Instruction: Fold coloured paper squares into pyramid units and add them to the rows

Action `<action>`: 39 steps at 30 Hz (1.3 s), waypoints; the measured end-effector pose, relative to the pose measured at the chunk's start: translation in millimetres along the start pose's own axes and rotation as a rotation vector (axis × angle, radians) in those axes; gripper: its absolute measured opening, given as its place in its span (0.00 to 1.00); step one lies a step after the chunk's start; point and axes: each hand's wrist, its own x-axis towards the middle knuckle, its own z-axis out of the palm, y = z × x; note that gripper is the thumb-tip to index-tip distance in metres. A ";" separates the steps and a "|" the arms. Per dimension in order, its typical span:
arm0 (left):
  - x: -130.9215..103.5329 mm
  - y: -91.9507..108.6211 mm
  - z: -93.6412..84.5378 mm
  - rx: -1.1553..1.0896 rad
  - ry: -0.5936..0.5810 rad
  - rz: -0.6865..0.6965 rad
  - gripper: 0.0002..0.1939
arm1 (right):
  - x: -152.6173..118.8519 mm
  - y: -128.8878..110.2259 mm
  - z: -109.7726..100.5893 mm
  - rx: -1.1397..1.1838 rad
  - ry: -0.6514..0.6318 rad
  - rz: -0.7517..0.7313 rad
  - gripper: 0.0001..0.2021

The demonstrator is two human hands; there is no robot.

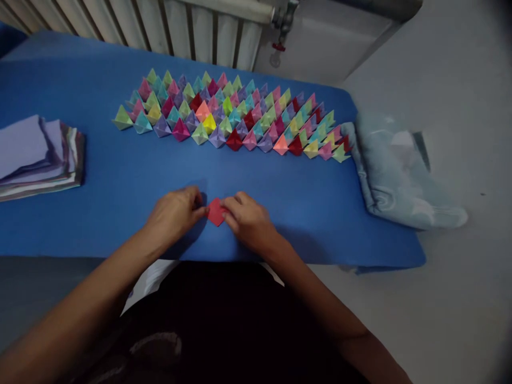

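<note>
Red paper (216, 212), folded small, is held near the front edge of the blue table (120, 165), between the two hands. Its left corner is pinched by the thumb and fingertips of the left hand (172, 213), whose fingers are curled nearly closed. Its right side is gripped by the right hand (250, 220), with the fingers bent and the thumb and forefinger brought together at the edge. Whether the paper is lifted or touches the table cannot be told. Beyond the hands, many-coloured boats (235, 111) are set out in close slanting rows. Paper sheets (20, 145) are stacked at the far left, purple uppermost. Folded cloth (400, 170) is laid over the table's right end, near the last boats.
</note>
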 end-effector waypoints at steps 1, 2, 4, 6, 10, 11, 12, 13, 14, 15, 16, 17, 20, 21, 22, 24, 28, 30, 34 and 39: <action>-3.7 0.4 1.1 0.015 0.026 0.090 0.06 | -0.8 0.8 1.2 -0.010 -0.003 -0.060 0.10; -7.4 0.9 2.3 0.023 0.033 0.184 0.08 | -1.5 1.7 2.2 -0.016 -0.011 -0.103 0.11; -14.2 0.9 4.0 0.029 0.011 0.330 0.13 | -2.5 4.1 3.3 -0.018 -0.036 -0.138 0.12; -19.8 -0.9 3.7 0.024 -0.004 0.390 0.15 | -3.3 7.3 2.3 0.003 -0.066 -0.159 0.12; -24.1 -7.2 -3.3 -0.007 -0.063 0.414 0.13 | -4.5 13.3 -4.1 0.097 -0.104 -0.227 0.13; -23.6 -8.5 -5.3 -0.018 -0.090 0.408 0.13 | -4.5 14.3 -5.3 0.112 -0.106 -0.230 0.13; -22.7 -9.6 -6.9 -0.029 -0.112 0.400 0.13 | -4.6 15.2 -6.1 0.121 -0.106 -0.224 0.13; -21.5 -10.5 -8.0 -0.038 -0.127 0.392 0.13 | -4.5 16.1 -6.4 0.125 -0.107 -0.218 0.12; -20.3 -11.2 -8.7 -0.047 -0.134 0.390 0.13 | -4.5 16.9 -6.3 0.127 -0.107 -0.210 0.12; -19.1 -11.8 -8.9 -0.051 -0.136 0.395 0.13 | -4.5 17.9 -5.8 0.131 -0.106 -0.205 0.11; -18.0 -12.4 -8.9 -0.049 -0.130 0.410 0.13 | -4.7 19.0 -5.0 0.139 -0.102 -0.202 0.11; -17.2 -12.9 -8.6 -0.040 -0.120 0.430 0.13 | -4.8 20.3 -4.1 0.151 -0.095 -0.207 0.10; -15.7 -14.2 -7.8 0.017 -0.083 0.516 0.13 | -5.6 24.2 -1.4 0.186 -0.068 -0.252 0.09; -15.5 -14.6 -7.6 0.037 -0.072 0.546 0.13 | -5.8 25.2 -0.7 0.191 -0.058 -0.268 0.09; -15.5 -14.8 -7.5 0.054 -0.058 0.571 0.13 | -6.0 26.0 -0.1 0.192 -0.046 -0.282 0.09; -15.6 -15.1 -7.3 0.076 -0.027 0.609 0.12 | -6.4 26.6 0.5 0.185 -0.026 -0.290 0.09; -16.5 -14.9 -5.8 0.096 0.026 0.640 0.10 | -8.0 25.4 -0.1 0.134 0.006 -0.292 0.10; -17.1 -14.8 -4.6 0.100 0.038 0.641 0.09 | -8.8 24.7 0.2 0.102 0.023 -0.278 0.10; -18.6 -14.9 -3.2 0.125 0.055 0.644 0.08 | -8.3 24.1 3.5 0.060 0.034 -0.221 0.12; -19.7 -16.2 -2.3 0.152 0.089 0.653 0.09 | -7.5 23.7 5.3 0.027 0.062 -0.247 0.12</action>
